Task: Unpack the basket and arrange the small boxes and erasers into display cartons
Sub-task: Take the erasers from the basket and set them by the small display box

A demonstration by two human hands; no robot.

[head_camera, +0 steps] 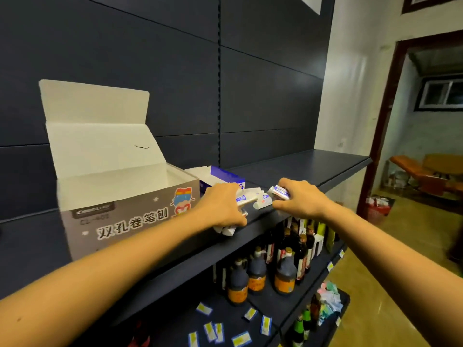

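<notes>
A grey display carton (130, 216) with its white lid flipped up stands on the dark shelf (300, 169). Right behind it lies a smaller blue and white carton (220, 175). Loose white erasers (261, 202) in wrappers lie on the shelf between my hands. My left hand (223, 206) presses down over several erasers, some poking out under the palm at the shelf's front edge. My right hand (298, 199) is closed on a wrapped eraser (279, 192) with blue print, just above the shelf.
Dark sauce bottles (258, 271) fill the shelf below. Yellow price tags (213, 329) lie on the lowest shelf. A red basket (378, 209) sits on the floor near the doorway at right. An orange chair (426, 171) stands beyond.
</notes>
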